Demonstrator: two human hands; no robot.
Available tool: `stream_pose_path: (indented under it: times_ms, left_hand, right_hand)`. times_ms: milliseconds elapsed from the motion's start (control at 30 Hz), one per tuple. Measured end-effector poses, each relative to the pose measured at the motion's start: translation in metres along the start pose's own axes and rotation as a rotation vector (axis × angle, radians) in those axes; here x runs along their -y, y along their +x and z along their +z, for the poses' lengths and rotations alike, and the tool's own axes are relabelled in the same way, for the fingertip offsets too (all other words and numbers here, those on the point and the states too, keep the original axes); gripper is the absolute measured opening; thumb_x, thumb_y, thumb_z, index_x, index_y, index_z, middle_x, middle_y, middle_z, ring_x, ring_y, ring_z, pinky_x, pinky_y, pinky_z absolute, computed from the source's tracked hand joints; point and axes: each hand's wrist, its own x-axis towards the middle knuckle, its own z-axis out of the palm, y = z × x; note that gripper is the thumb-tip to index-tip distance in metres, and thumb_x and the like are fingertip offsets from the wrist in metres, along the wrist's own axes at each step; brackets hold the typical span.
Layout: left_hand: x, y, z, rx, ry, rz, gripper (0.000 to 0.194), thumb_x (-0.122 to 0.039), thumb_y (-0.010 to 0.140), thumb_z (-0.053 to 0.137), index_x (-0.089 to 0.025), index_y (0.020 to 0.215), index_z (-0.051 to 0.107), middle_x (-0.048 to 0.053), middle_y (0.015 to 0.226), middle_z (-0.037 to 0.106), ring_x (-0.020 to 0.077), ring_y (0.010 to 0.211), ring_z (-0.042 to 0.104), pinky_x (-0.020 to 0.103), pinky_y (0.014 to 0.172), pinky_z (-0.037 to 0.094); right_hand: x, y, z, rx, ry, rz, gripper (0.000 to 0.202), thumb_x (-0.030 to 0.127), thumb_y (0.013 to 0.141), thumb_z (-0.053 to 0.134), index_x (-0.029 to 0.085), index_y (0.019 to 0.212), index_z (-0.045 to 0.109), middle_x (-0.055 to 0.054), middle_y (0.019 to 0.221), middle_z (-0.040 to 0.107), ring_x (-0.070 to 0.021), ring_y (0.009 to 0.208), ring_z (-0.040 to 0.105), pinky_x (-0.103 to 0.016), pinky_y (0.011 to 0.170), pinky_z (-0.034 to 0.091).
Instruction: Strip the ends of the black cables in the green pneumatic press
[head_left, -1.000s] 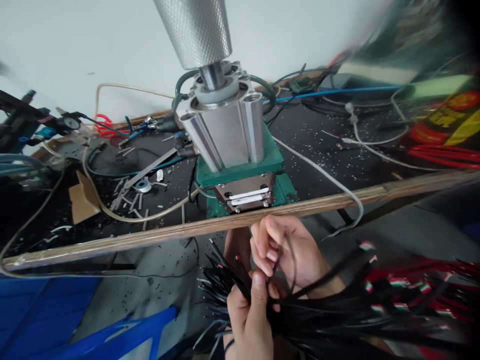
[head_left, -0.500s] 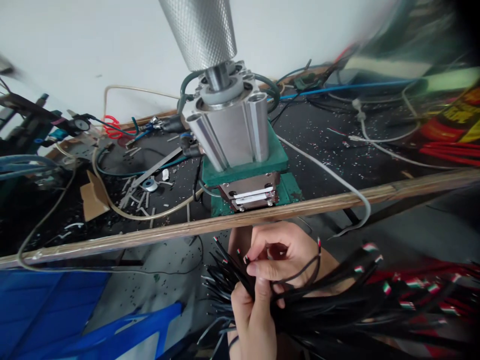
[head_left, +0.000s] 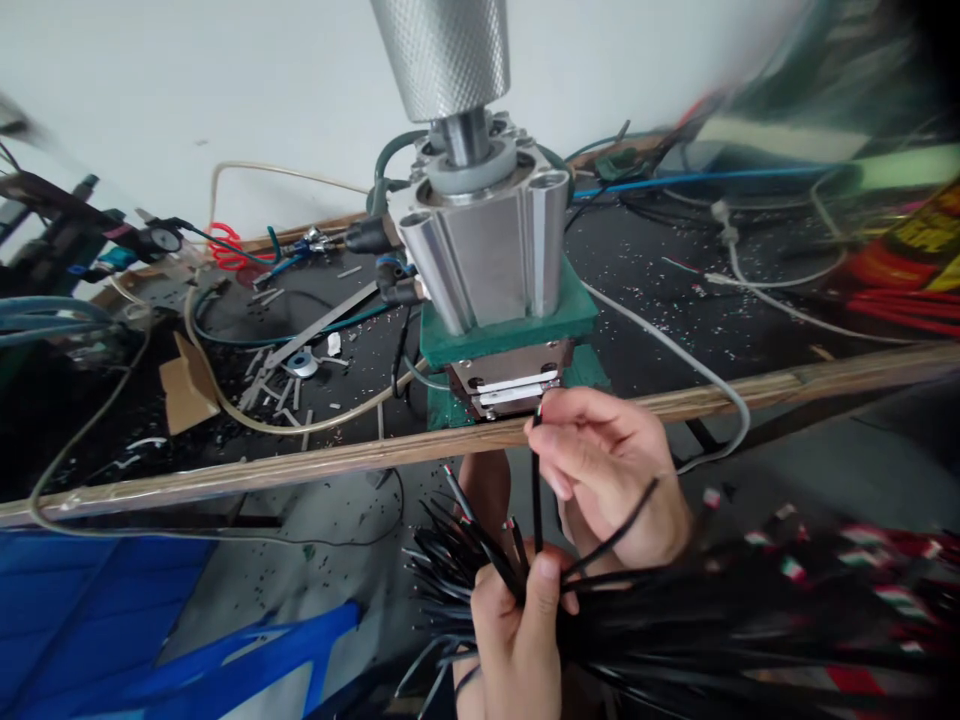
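Observation:
My right hand [head_left: 622, 480] pinches the tip of one thin black cable [head_left: 536, 490] between thumb and forefinger, at the table's front edge. That cable runs down almost upright into my left hand [head_left: 517, 630], which is closed round several black cables. Just above and behind the right fingertips are the jaws [head_left: 517, 388] of a small pneumatic press [head_left: 491, 250], a silver cylinder on a green base. A bundle of black cables [head_left: 660, 630] lies across my lap, many ends showing red, white and green wires. Inside my left fist the cables are hidden.
The dark table [head_left: 637, 270] has a wooden front edge [head_left: 247, 470] and scattered wire scraps. A steel ruler [head_left: 322, 325], a cardboard piece [head_left: 187, 385] and red-handled scissors [head_left: 229, 248] lie left of the press. A grey cable [head_left: 667, 350] hangs over the edge at right.
My right hand has moved up from beside the left hand to the table edge, drawing one cable tip up towards the press jaws. The left hand keeps its hold, with little movement.

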Motion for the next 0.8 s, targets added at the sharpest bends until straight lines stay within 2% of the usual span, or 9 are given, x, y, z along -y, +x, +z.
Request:
stream_pose_path:
  times_ms: [100,233,300,433,533,633,800]
  left_hand:
    - [0.005,-0.002,-0.001,-0.001,0.024,0.014,0.052,-0.066,0.087,0.091,-0.022,0.068,0.072,0.003,0.065,0.066,0.0191,0.060,0.061,0.028,0.057,0.050]
    - [0.008,-0.005,-0.004,-0.046,0.010,-0.023,0.051,-0.065,0.086,0.091,-0.023,0.066,0.070,0.005,0.068,0.068,0.0227,0.062,0.064,0.032,0.060,0.052]
    - [0.008,-0.007,-0.005,-0.080,0.032,-0.070,0.050,-0.067,0.084,0.091,-0.024,0.068,0.073,0.006,0.069,0.070,0.0251,0.062,0.065,0.036,0.061,0.054]
    - [0.005,-0.010,-0.005,-0.089,0.038,-0.101,0.051,-0.072,0.080,0.092,-0.024,0.070,0.077,0.006,0.069,0.069,0.0252,0.060,0.064,0.037,0.060,0.055]
    - [0.002,-0.009,-0.007,-0.097,0.015,-0.100,0.051,-0.073,0.079,0.094,-0.024,0.077,0.079,0.006,0.071,0.071,0.0253,0.062,0.067,0.036,0.059,0.055]
    - [-0.002,-0.003,-0.014,-0.035,0.012,-0.120,0.050,-0.070,0.080,0.095,-0.023,0.075,0.077,0.006,0.072,0.073,0.0245,0.064,0.067,0.034,0.060,0.055]
    - [-0.012,0.006,-0.024,0.096,0.036,-0.069,0.048,-0.059,0.087,0.095,-0.021,0.067,0.074,0.005,0.068,0.070,0.0200,0.061,0.065,0.029,0.060,0.052]
  right_hand:
    - [-0.003,0.001,0.001,0.104,0.086,0.049,0.018,0.043,0.098,0.089,0.025,0.096,0.084,0.003,0.067,0.069,-0.0102,0.054,0.056,-0.019,0.050,0.045]
    - [0.005,-0.002,0.000,0.162,-0.157,0.083,0.033,0.053,0.103,0.081,0.022,0.091,0.081,0.006,0.059,0.059,-0.0103,0.049,0.048,-0.020,0.045,0.037]
    - [0.011,-0.003,0.003,0.193,-0.251,0.066,0.034,0.052,0.102,0.081,0.022,0.087,0.080,0.006,0.058,0.055,-0.0103,0.048,0.046,-0.021,0.044,0.035]
    - [0.016,-0.003,0.015,0.103,-0.258,0.029,0.041,0.050,0.103,0.078,0.021,0.074,0.070,0.005,0.058,0.056,-0.0102,0.050,0.049,-0.020,0.045,0.037]
    - [0.016,-0.004,0.025,0.058,-0.178,0.125,0.048,0.055,0.104,0.074,0.022,0.070,0.064,0.004,0.056,0.060,-0.0117,0.045,0.053,-0.021,0.041,0.038]
    - [0.017,-0.004,0.034,-0.053,-0.148,0.195,0.051,0.061,0.098,0.079,0.022,0.068,0.066,0.001,0.056,0.066,-0.0127,0.041,0.054,-0.022,0.037,0.038]
    - [0.020,-0.001,0.043,-0.168,-0.102,0.151,0.044,0.044,0.089,0.087,0.022,0.059,0.064,-0.001,0.058,0.072,-0.0126,0.044,0.057,-0.021,0.041,0.041]
